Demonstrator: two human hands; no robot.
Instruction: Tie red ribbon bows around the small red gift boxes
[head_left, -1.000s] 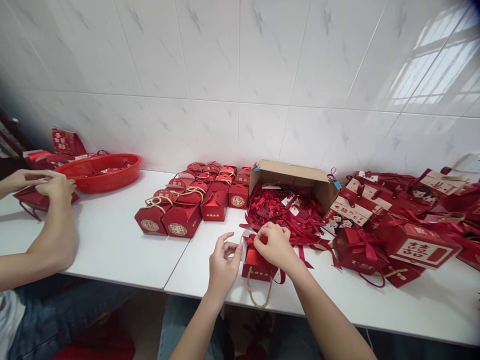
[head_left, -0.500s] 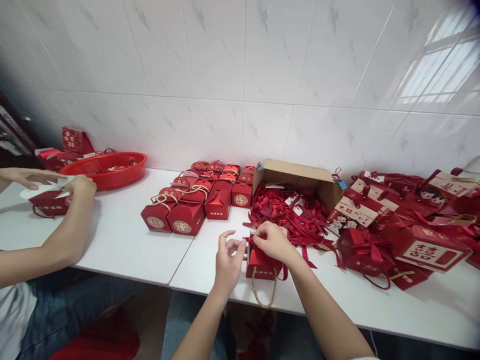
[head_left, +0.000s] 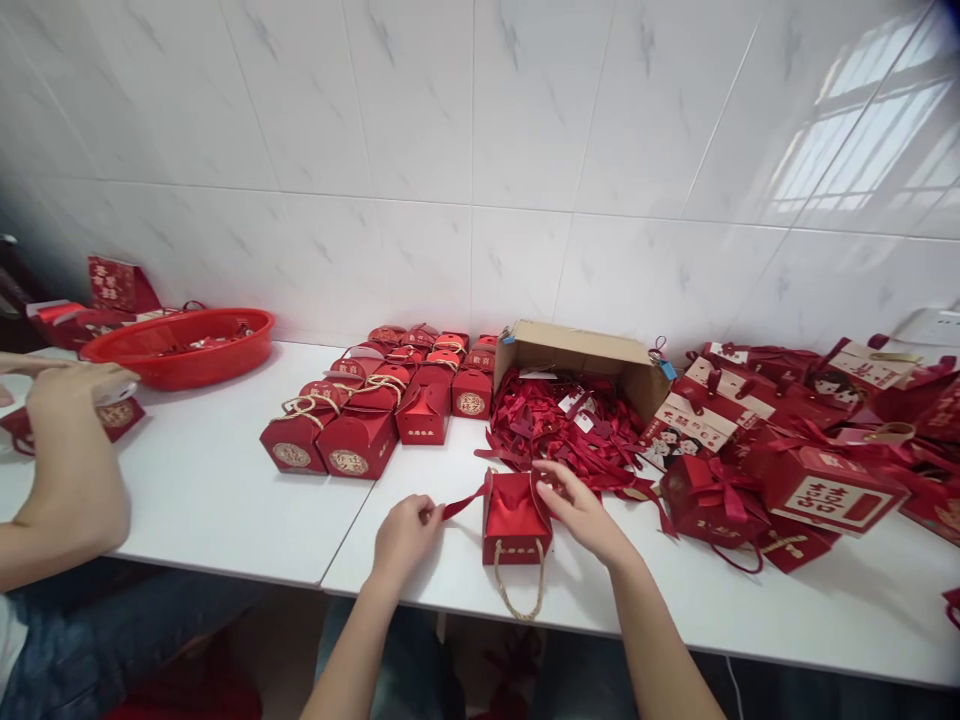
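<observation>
A small red gift box (head_left: 517, 515) stands near the table's front edge, its tan rope handle (head_left: 519, 600) drooping over that edge. My left hand (head_left: 409, 535) is left of the box, its fingers pinched on the end of a dark red ribbon (head_left: 465, 502). The ribbon stretches from there to the box's left side. Against the box's right side rests my right hand (head_left: 577, 505), fingers spread and touching the upper edge. Where the ribbon runs behind the box is hidden.
Behind the box lies a cardboard carton (head_left: 585, 345) spilling red ribbons (head_left: 555, 410). Finished-looking red boxes (head_left: 360, 440) stand in rows to the left. Decorated gift boxes (head_left: 825, 490) pile up at right. Far left, a co-worker's hand (head_left: 82, 385) is near a red basin (head_left: 180, 350).
My left hand has drawn the ribbon out to the left, away from the box. My right hand has opened and shifted to the box's right side. The view has turned slightly right.
</observation>
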